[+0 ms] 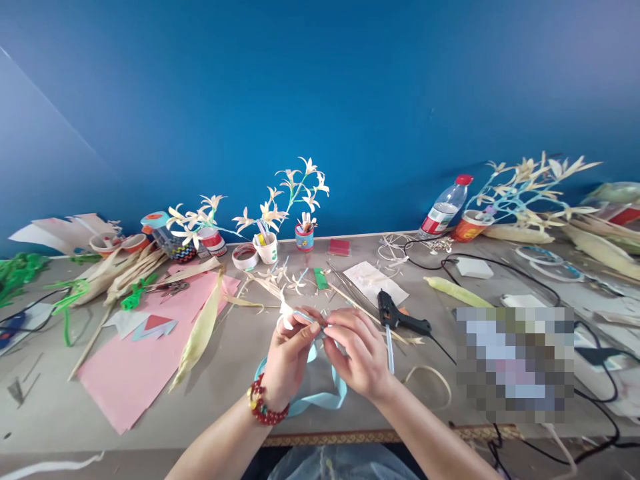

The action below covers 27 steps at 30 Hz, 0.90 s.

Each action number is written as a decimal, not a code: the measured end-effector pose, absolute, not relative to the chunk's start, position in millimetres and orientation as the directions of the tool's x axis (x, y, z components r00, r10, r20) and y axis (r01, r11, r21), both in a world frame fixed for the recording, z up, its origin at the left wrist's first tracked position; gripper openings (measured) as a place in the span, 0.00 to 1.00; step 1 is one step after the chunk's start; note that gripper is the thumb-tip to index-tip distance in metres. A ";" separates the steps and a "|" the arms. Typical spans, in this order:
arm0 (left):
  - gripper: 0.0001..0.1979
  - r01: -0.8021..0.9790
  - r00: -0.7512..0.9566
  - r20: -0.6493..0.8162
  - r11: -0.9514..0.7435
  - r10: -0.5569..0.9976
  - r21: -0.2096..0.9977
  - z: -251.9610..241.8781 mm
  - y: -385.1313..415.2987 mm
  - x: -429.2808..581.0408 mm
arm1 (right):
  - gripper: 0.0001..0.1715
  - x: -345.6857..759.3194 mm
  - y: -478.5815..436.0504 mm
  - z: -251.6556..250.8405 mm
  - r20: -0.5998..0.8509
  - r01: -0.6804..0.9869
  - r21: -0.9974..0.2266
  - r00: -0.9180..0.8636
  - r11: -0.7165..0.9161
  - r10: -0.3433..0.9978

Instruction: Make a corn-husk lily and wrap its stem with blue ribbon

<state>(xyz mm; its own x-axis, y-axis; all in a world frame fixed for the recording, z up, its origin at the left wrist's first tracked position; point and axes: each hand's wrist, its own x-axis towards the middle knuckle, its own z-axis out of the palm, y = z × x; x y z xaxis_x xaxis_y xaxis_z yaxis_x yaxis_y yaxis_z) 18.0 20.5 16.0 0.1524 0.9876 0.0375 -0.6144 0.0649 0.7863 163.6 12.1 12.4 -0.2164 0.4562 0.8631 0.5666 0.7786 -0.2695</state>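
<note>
Head view: the left hand [293, 347] pinches a white flower [286, 312] above the table [215, 397]; what the right hand [357, 350] grips, I cannot tell.
Behind, a white cup [267, 250] and blue cup [305, 239] hold pens [307, 222]; an orange cup [467, 227], blue-stemmed flowers [527, 175].

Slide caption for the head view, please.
Left hand holding white flower, right hand close beside, blue ribbon below, glue gun nearby.

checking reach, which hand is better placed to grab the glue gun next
Probably the right hand: the hot glue gun lies close beside it, while the left hand is farther away.
</note>
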 end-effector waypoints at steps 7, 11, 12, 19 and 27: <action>0.04 -0.604 0.173 0.037 0.076 0.984 0.794 20.1 19.1 15.2 | 0.17 167.1 10.9 8.3 0.885 0.540 -0.231 -0.229 0.809 0.406; 0.04 -0.583 0.188 0.077 0.048 0.979 0.811 22.0 18.9 13.6 | 0.17 168.3 9.2 9.9 0.887 0.476 -0.308 -0.171 0.824 0.430; 0.04 -0.572 0.184 0.088 0.034 0.979 0.820 22.2 18.8 13.5 | 0.16 168.2 8.9 10.3 0.882 0.459 -0.337 -0.152 0.822 0.446; 0.05 -0.484 0.198 0.108 0.001 0.974 0.875 24.5 18.9 13.1 | 0.11 164.8 6.5 6.7 0.766 0.252 -0.624 0.012 0.739 0.643; 0.04 -0.286 0.130 0.238 -0.193 0.963 0.939 19.7 17.1 9.8 | 0.03 148.4 -5.5 9.6 0.430 -0.187 -0.869 0.172 0.458 0.886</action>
